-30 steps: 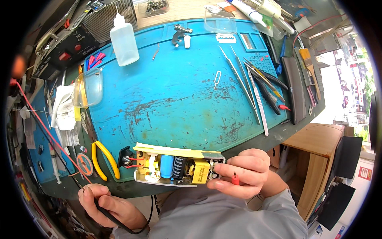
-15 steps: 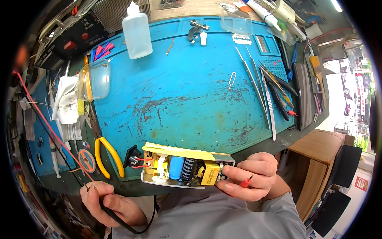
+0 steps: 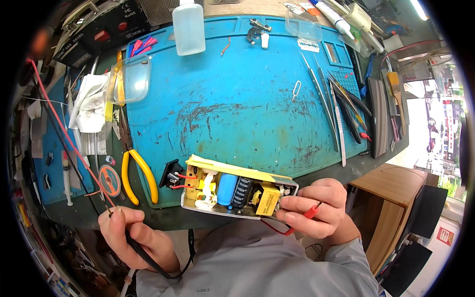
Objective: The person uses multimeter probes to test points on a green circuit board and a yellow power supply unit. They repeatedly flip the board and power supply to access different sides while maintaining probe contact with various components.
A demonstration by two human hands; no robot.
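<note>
My left hand [image 3: 138, 237] is closed around a slim black pen-like test probe [image 3: 143, 255], its thin tip pointing up between thumb and forefinger. My right hand [image 3: 319, 210] pinches the right end of an opened power supply [image 3: 237, 190] in a metal tray-like case. Inside show a blue capacitor [image 3: 227, 188], a black one beside it and a yellow transformer [image 3: 269, 199]. Red wires join its left end to a black power socket [image 3: 172, 173]. A red-tipped lead [image 3: 310, 212] sticks out between my right fingers. What the right fingertips touch inside the case is partly hidden.
Behind the power supply lies a scuffed blue work mat [image 3: 237, 119]. Yellow-handled pliers [image 3: 141, 178] and a solder wire spool [image 3: 109, 181] are at left. A white squeeze bottle [image 3: 189, 29] stands at the back; tweezers [image 3: 324, 104] lie at right. A red cable [image 3: 69, 133] crosses the left side.
The power supply sits slightly higher and further right in view, and tilts down more to the right. The red-tipped lead has turned upward, with more of its wire showing. Both hands keep their holds.
</note>
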